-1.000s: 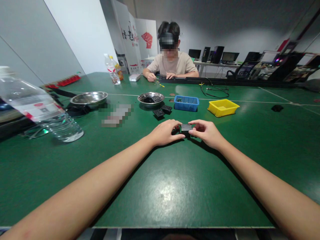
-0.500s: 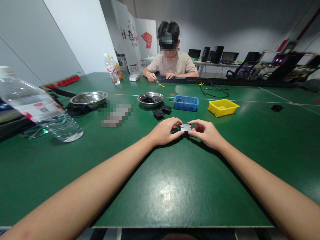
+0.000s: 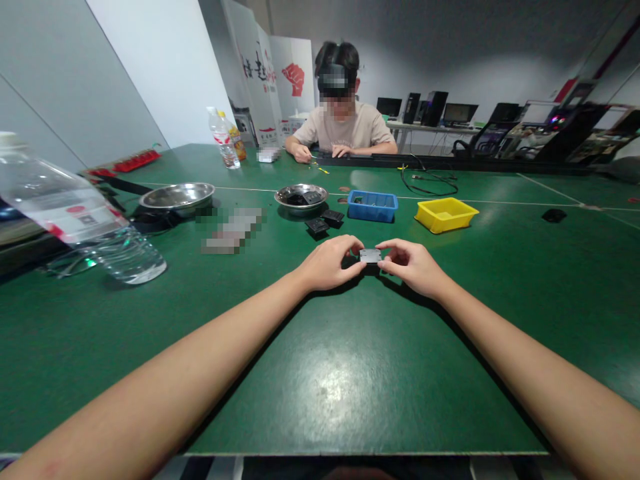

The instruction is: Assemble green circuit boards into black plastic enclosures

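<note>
Between my two hands is a small rectangular part with a silver-grey plate (image 3: 371,256) on top and something black beneath it. My left hand (image 3: 334,263) grips its left edge, thumb in front and fingers behind. On the opposite edge, the thumb and index finger of my right hand (image 3: 413,267) pinch it. Just beyond my left hand lie two black square parts (image 3: 317,227) on the green table (image 3: 330,373). A steel bowl (image 3: 301,209) behind them holds more black parts. The underside of the held part is hidden.
A blue bin (image 3: 373,207) with small parts and a yellow bin (image 3: 447,215) stand beyond my hands. To the left are a large water bottle (image 3: 85,220) and a steel dish (image 3: 177,197). Across the table sits a person (image 3: 345,127) with both hands low; black cables (image 3: 433,183) lie nearby.
The plate-topped part has tilted slightly, and its top looks darker grey than before. Both hands keep nearly the same position.
</note>
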{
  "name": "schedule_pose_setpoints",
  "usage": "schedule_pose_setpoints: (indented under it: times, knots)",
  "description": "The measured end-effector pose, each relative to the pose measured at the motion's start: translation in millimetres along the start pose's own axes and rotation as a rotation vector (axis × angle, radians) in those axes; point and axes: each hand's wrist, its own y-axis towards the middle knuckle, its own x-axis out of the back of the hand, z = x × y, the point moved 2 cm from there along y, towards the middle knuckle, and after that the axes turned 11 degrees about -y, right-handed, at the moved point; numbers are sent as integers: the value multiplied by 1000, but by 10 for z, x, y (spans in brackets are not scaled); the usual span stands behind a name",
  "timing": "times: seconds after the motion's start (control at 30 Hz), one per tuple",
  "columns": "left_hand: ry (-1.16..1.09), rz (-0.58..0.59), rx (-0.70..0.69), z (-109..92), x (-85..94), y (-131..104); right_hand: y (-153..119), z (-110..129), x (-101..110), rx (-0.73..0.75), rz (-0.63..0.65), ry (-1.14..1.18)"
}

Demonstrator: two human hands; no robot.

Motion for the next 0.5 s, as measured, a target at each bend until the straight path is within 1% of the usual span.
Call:
schedule_pose_setpoints:
  times: [0.5]
  knots:
    - [18, 15, -3, -12, 6, 3, -9, 21, 9, 3, -30, 8]
